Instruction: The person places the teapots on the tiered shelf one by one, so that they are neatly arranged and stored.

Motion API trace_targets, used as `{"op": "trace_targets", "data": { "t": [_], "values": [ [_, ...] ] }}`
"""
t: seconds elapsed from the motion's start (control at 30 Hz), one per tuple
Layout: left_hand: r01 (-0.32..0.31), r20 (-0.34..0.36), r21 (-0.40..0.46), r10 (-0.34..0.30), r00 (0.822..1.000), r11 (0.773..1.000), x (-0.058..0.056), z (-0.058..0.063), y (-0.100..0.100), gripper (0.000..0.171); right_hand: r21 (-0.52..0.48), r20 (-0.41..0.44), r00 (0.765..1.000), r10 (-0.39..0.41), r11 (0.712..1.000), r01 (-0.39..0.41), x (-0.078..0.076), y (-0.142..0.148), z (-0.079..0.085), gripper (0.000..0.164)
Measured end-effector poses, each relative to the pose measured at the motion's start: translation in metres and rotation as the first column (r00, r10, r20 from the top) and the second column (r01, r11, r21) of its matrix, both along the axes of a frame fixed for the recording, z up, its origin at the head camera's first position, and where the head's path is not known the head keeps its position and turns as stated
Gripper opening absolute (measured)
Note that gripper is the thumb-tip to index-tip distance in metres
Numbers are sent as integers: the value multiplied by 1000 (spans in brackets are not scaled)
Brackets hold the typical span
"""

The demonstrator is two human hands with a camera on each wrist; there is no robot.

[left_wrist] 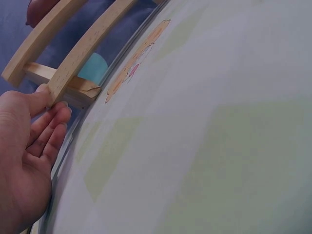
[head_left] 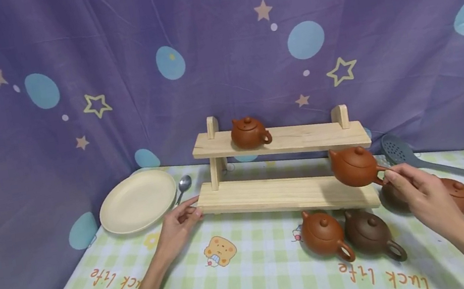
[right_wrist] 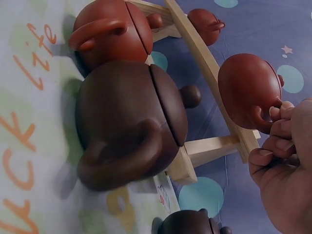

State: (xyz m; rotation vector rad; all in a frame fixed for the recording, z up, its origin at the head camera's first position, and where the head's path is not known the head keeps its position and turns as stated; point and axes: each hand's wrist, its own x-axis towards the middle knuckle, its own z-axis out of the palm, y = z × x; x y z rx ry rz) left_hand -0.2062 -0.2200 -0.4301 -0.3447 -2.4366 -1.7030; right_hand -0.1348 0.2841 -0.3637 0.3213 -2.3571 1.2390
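My right hand [head_left: 425, 196] pinches the handle of a reddish-brown clay teapot [head_left: 355, 168], held up in front of the right end of a two-tier wooden shelf [head_left: 268, 193]. In the right wrist view the same teapot [right_wrist: 248, 90] has its lid on. At the shelf's left end my left hand [head_left: 176, 229] grips the lower board; the left wrist view shows thumb and fingers on either side of that board [left_wrist: 66, 80]. Another reddish-brown teapot [head_left: 248, 134] stands toward the left of the upper board.
Before the shelf stand a reddish-brown teapot [head_left: 323, 234] and a dark brown one [head_left: 372, 233]. Another dark teapot [head_left: 393, 199] and a reddish one [head_left: 461, 195] sit partly behind my right hand. A slotted spatula [head_left: 399, 152] lies right; a cream plate [head_left: 137, 201] and spoon [head_left: 184, 184] lie left.
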Motion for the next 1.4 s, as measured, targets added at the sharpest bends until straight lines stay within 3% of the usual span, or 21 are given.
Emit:
{"op": "trace_targets", "data": {
  "t": [0.23,0.6,1.07,1.4],
  "values": [
    [3,-4,-2,-3,1000,1000,-1,-1,0,42,5,26,1000,15,1000,-15,-7,-9,9,14],
    [-1,-10,-12,1,1000,1000,-1,0,0,42,-33,-76,994,81,996,-84,-27,-23,11,11],
    [-4,-8,-18,4,1000,1000,-1,-1,0,41,-3,-24,998,51,999,-51,-40,-38,18,16],
    [-4,-8,-13,4,1000,1000,1,1,1,42,-27,-41,997,59,998,-60,-51,-52,25,20]
  ]
}}
